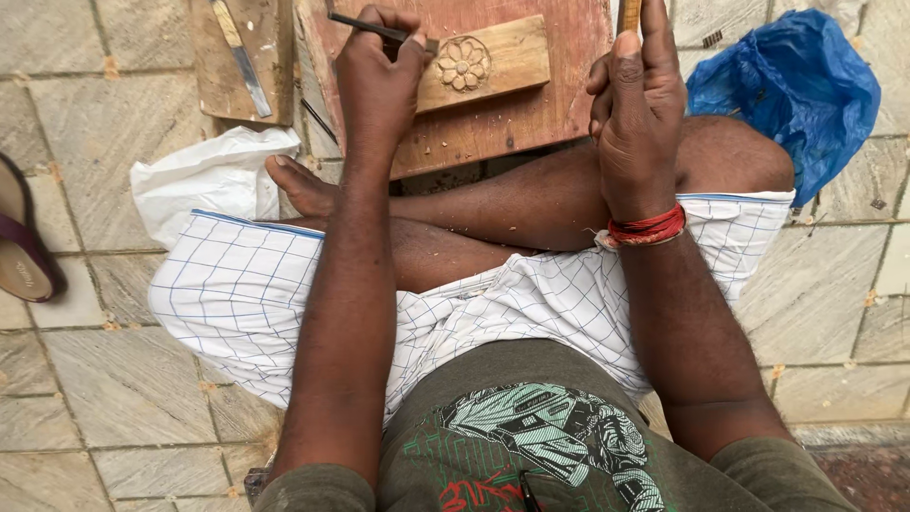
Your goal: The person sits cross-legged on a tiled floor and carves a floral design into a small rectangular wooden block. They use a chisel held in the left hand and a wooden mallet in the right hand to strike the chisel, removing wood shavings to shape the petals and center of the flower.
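I sit cross-legged on a stone floor. My left hand (377, 76) grips a thin dark chisel (365, 25), its tip at the left end of a small wooden block (507, 55) carved with a flower (463, 64). The block lies on a reddish wooden board (493, 123) in front of my legs. My right hand (637, 95), with a red thread at the wrist, is closed around a wooden handle (629, 13) that runs out of the top of the view; its head is hidden.
A second plank (227, 90) with a flat metal tool (242, 59) lies at the upper left. A white bag (204, 175) sits by my left foot, a blue plastic bag (796, 85) by my right knee. A sandal (21, 237) rests at the left edge.
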